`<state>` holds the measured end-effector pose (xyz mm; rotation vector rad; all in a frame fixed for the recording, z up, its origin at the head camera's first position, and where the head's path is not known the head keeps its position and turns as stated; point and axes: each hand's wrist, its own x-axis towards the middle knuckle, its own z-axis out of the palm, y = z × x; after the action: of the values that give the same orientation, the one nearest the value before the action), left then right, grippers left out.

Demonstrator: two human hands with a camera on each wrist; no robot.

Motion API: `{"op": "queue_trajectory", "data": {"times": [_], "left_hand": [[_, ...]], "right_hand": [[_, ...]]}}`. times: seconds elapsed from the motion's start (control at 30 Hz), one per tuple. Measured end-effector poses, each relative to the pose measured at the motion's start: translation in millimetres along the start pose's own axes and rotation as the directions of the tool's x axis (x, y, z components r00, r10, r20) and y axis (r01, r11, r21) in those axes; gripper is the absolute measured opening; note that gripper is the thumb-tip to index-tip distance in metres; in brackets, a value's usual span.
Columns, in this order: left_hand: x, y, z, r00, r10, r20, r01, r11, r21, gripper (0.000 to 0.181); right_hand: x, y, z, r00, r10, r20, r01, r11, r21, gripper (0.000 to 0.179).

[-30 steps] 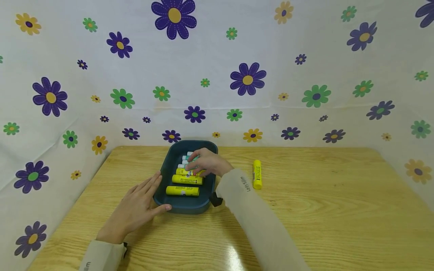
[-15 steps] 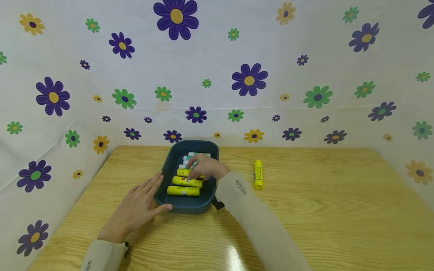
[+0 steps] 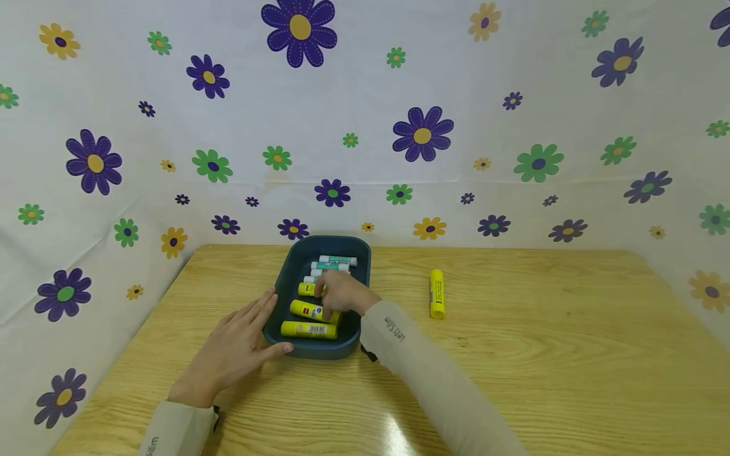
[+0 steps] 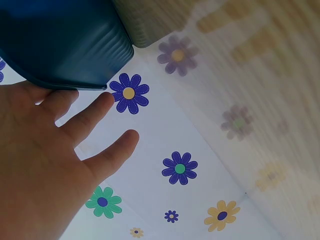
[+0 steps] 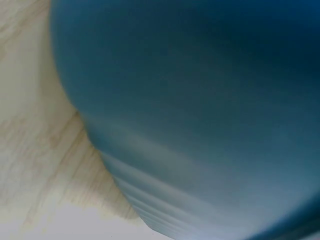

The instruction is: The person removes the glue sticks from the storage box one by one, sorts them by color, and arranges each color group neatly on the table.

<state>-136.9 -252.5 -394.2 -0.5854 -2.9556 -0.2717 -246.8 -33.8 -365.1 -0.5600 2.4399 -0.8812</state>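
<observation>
In the head view a dark teal tray (image 3: 332, 353) stands at the left of the table. Several glue sticks lie crosswise in it. My right hand (image 3: 345, 292) reaches in over the right wall, its curled fingers and thumb straddling the rearmost yellow glue stick (image 3: 305, 289) and hiding its right part. Nearer me a second yellow stick (image 3: 305, 309) lies slanted by the thumb, and a third yellow stick (image 3: 308, 330) lies at the front. My left hand (image 3: 230, 351), fingers extended, rests against the tray's left side; the left wrist view shows that hand (image 4: 45, 145) beneath the rim.
White-and-green glue sticks (image 3: 339, 260) fill the tray's back part. Another yellow glue stick (image 3: 436, 294) lies on the wooden table (image 3: 547, 342) right of the tray. A flowered cloth (image 3: 490, 126) hangs behind. The right wrist view is mostly the tray's outer wall (image 5: 160, 115).
My right hand has dipped lower and nearer me in the tray. The middle yellow stick has turned slantwise, and the front one has rolled towards me. My left hand stays by the tray.
</observation>
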Motion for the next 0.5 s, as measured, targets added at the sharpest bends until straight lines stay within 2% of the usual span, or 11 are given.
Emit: {"op": "queue_trajectory", "data": {"times": [0.1,0.2,0.37,0.5], "left_hand": [[-0.4,-0.1,1.2,1.0,-0.002,0.001,0.002,1.0,-0.002,0.093],[-1.0,-0.2,2.2,1.0,-0.004,-0.001,0.004,1.0,0.002,0.093],[-1.9,0.0,3.4,1.0,-0.004,-0.005,0.004,1.0,0.016,0.093],[-2.5,-0.1,4.4,1.0,-0.006,-0.004,0.006,1.0,0.014,0.092]], "right_hand": [[0.4,1,2,1.0,-0.023,0.006,0.023,0.999,-0.036,0.037],[0.3,3,1,0.999,-0.038,0.036,0.038,0.999,-0.002,0.036],[-1.6,6,-6,0.993,-0.045,0.108,0.029,0.989,0.144,0.039],[-4.1,7,-10,0.992,-0.049,0.118,0.011,0.954,0.3,0.039]]}}
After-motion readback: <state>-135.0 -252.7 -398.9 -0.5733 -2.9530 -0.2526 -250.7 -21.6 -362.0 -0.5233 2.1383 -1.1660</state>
